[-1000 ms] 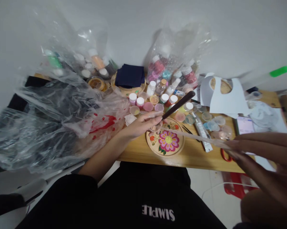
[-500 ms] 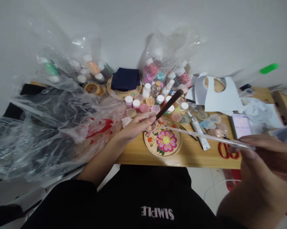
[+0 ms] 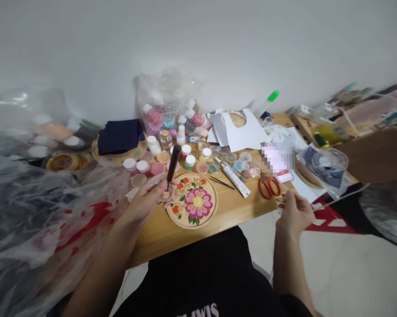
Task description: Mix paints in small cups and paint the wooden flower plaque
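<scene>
My left hand is closed around a small clear cup at the left rim of a round wooden disc. A dark-handled tool stands tilted up from that cup. Painted on the disc is a pink flower with orange blossoms and green leaves. My right hand is over the table's front edge, just right of the red scissors. Its fingers are bent, and whether anything is between them is too blurred to tell.
Small lidded jars and open cups stand behind the disc. Tweezers and a silver tube lie right of it. Crumpled plastic covers the left side. A phone lies beyond the scissors.
The view has turned to the right. My right hand has moved away from the camera, down beside the scissors, and the clear stick it held no longer shows. My left hand still holds the cup.
</scene>
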Tool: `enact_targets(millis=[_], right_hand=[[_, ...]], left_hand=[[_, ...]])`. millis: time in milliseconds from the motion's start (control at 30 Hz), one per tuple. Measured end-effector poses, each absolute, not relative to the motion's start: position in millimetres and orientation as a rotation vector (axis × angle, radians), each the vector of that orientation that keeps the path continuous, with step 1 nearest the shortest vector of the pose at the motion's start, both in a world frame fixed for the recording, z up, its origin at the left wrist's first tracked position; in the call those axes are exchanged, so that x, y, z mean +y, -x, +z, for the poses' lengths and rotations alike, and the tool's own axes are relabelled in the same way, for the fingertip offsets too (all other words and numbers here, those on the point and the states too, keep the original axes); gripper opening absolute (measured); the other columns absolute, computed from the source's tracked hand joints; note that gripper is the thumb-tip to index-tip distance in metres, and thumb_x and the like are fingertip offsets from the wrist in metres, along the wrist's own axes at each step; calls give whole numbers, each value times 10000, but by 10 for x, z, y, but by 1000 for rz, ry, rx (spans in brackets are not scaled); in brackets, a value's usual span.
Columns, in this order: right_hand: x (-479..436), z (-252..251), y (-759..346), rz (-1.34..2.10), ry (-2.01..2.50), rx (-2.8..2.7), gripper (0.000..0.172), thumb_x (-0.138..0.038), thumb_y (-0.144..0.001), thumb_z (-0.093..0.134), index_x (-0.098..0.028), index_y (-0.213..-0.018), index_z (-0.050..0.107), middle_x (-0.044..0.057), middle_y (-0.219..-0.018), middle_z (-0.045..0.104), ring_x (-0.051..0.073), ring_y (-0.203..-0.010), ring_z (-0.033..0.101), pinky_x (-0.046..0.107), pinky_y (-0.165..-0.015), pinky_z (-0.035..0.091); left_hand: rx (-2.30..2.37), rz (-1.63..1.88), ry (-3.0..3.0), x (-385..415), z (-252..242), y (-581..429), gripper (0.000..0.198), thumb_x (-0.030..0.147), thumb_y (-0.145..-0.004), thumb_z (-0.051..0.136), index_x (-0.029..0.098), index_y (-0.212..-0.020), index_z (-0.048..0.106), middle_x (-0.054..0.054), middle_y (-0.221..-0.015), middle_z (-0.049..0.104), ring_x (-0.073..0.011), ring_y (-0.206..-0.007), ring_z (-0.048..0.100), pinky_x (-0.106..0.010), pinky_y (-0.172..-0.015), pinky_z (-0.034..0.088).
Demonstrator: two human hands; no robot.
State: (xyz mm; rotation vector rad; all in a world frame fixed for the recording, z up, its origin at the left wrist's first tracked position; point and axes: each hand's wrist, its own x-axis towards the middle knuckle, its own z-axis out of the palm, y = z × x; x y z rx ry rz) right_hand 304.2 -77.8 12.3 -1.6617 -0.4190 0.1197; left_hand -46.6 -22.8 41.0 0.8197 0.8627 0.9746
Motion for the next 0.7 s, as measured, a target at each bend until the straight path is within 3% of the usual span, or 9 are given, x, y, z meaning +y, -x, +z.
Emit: enact_targets(millis=[133,267,433,700], right_hand=[[-710,-58,-3016,5,1801,-488,432,-540,-665,709,-134,-804,651,34,-690,639,153,-599,587,316,-581,496],[-688,-104,-2974,-63,1934,-652,435,-564,-700,675,-135,-771,685,82,-733,666,193,-650,593,365,-639,495],[-705,-152,-2966,-147,2017,-939,454,-623,-680,679,-169,-679,681,89,-727,632,242,-767,584,457,-828,471],[-699,-190,-3041,-205,2048,-1107,426,-581,-735,623,-159,-744,687,112,-786,603,267,-843,575,461,-824,463]], left_hand=[[923,967,-813,-241,469,456,422,549,-696,793,154,-800,686,5,-589,542,-120,-558,509,-213,-454,332],[942,970,-811,-243,522,459,378,522,-681,813,174,-749,683,12,-564,527,-125,-547,499,-227,-458,335],[950,960,-802,-244,516,460,391,538,-667,819,178,-747,689,3,-584,552,-120,-547,490,-223,-457,333],[920,946,-833,-245,475,487,313,509,-732,775,207,-788,710,17,-564,497,-129,-570,485,-231,-472,322]])
